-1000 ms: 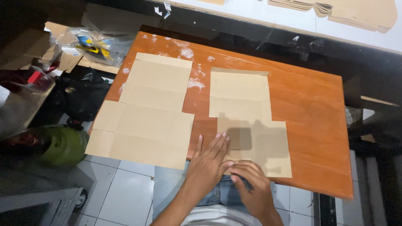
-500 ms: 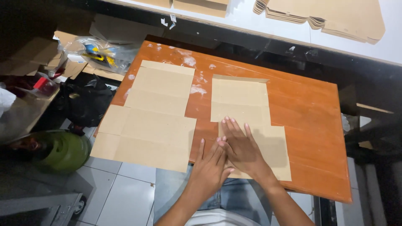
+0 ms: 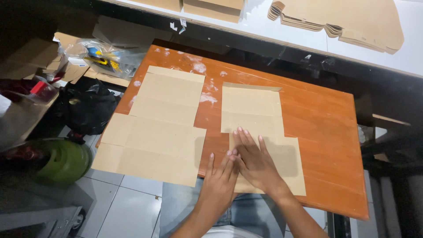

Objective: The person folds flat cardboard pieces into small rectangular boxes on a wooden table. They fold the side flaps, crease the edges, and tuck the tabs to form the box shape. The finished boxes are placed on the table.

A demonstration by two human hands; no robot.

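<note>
Cardboard sheet point(image 3: 260, 128) is lying right of centre on the orange table point(image 3: 326, 128), with the right hand point(image 3: 255, 161) pressing flat and open on its lower part and the left hand point(image 3: 219, 180) lying open beside it, neither gripping. Uneven pressing is probably risking a crooked crease, or the sheet sliding toward the bigger cardboard piece point(image 3: 158, 128) at left.

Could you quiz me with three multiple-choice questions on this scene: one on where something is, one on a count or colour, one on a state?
1. Where do both hands rest?
A. on the right cardboard sheet
B. on the green canister
C. on the white bench

2. How many flat cardboard sheets lie on the orange board?
A. one
B. two
C. four

3. How are the hands?
A. fists
B. gripping a tool
C. open, palms down

Answers:
1 A: left hand and right hand press the right sheet.
2 B: a left sheet too, on the board.
3 C: fingers spread flat.
</note>
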